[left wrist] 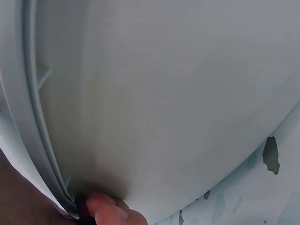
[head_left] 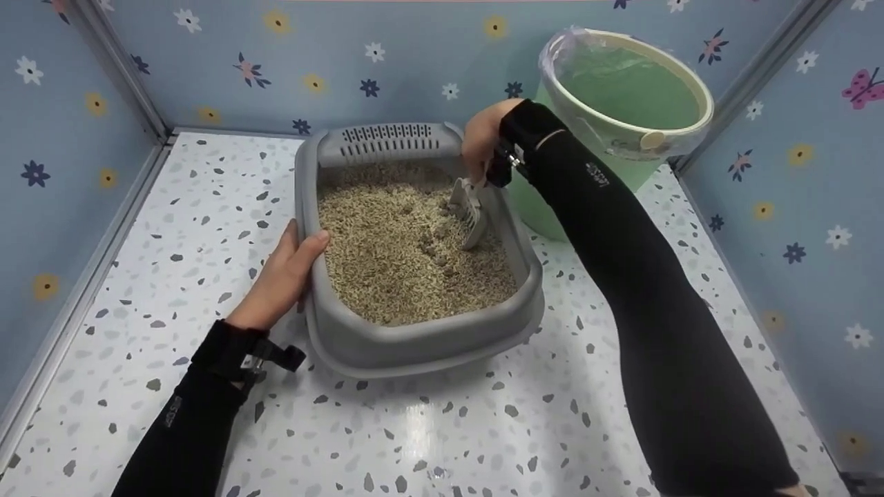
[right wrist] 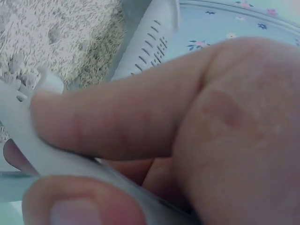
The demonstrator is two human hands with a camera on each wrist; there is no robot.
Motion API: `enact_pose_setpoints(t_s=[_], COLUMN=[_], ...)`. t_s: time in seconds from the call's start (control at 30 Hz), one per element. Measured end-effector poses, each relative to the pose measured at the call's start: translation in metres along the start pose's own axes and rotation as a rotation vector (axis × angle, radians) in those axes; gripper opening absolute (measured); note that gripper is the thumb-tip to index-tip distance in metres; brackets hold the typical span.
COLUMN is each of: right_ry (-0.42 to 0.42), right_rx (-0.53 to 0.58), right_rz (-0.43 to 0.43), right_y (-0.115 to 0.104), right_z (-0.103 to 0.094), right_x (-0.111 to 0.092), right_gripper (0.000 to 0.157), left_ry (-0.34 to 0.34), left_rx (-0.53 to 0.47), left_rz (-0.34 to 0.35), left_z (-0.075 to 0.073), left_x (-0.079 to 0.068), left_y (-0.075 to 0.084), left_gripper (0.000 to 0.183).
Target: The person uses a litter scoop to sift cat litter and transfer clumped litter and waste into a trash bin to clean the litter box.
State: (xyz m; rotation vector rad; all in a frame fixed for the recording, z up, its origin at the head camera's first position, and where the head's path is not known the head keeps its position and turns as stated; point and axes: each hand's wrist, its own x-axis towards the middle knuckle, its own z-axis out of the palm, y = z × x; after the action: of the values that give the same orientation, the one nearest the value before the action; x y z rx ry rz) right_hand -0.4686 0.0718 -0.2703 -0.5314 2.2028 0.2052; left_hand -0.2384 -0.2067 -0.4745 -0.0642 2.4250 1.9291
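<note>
A grey litter box (head_left: 421,345) full of tan litter (head_left: 380,255) stands on the speckled floor. My left hand (head_left: 283,273) grips its left rim, thumb over the top and fingers beneath the edge; the left wrist view shows fingertips (left wrist: 112,211) under the rim against the outer wall. At the right side of the box my right hand (head_left: 482,138) holds the handle of a pale slotted litter scoop (head_left: 471,215), its blade tilted down at the litter. In the right wrist view the thumb and fingers close around the scoop handle (right wrist: 79,166). Darker clumps (head_left: 435,250) lie left of the blade.
A green bin (head_left: 628,90) with a cream rim and a clear plastic liner stands behind and right of the box, close to it. Blue flowered panels (head_left: 414,62) enclose the floor (head_left: 428,428) at the back and both sides.
</note>
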Motion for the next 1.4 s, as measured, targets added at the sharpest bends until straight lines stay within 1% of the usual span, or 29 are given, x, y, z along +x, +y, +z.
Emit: enact_pose_setpoints(t_s=[0.17,0.27,0.33,0.43,0.53,0.67,0.77,0.87,0.97,1.07,1.2,1.33,1.4], right_ry=[0.014,0.003,0.005,0.011,0.008,-0.029,-0.060,-0.084,-0.097,-0.095,-0.092,-0.102,-0.103], right_rx=[-0.060,-0.043,-0.050,-0.021,0.049,0.217,0.323,0.364,0.373,0.357,0.320,0.250,0.185], right_rz=[-0.025,-0.014,-0.032,-0.064,-0.077,-0.085,-0.106,-0.136,-0.178,-0.213,-0.241,-0.283,-0.301], right_y=[0.002,0.008,0.011,0.013,0.011,0.008,0.006,0.006,0.008,0.009,0.008,0.004,0.001], right_z=[0.000,0.000,0.001,0.003,0.007,0.015,0.021,0.026,0.029,0.033,0.038,0.048,0.054], right_x=[0.004,0.004,0.003,0.003,0.004,0.004,0.003,0.001,0.001,0.006,0.017,0.029,0.032], right_gripper=[0.016,0.021,0.026,0.031,0.036,0.046,0.051,0.053,0.052,0.044,0.033,0.036,0.041], left_ry=[0.000,-0.004,-0.004,0.001,0.002,-0.009,-0.008,-0.001,0.000,0.001,0.002,-0.001,-0.005], left_rx=[-0.012,-0.012,-0.005,-0.005,0.006,-0.005,-0.024,-0.027,-0.028,-0.026,-0.026,-0.028,-0.029], left_rz=[0.000,0.010,0.014,0.010,-0.001,0.001,0.008,0.022,0.034,0.037,0.049,0.052,0.051], left_z=[0.001,0.002,0.002,0.002,0.002,0.002,0.002,0.003,0.003,0.003,0.003,0.003,0.003], left_x=[-0.001,0.000,0.000,0.000,0.000,0.001,0.001,0.001,0.001,0.001,0.002,0.001,0.001], left_y=[-0.001,-0.001,-0.001,0.000,0.000,0.000,0.000,-0.001,-0.001,-0.001,-0.001,-0.001,-0.001], left_gripper=[0.095,0.095,0.096,0.097,0.098,0.101,0.100,0.097,0.094,0.093,0.093,0.093,0.093])
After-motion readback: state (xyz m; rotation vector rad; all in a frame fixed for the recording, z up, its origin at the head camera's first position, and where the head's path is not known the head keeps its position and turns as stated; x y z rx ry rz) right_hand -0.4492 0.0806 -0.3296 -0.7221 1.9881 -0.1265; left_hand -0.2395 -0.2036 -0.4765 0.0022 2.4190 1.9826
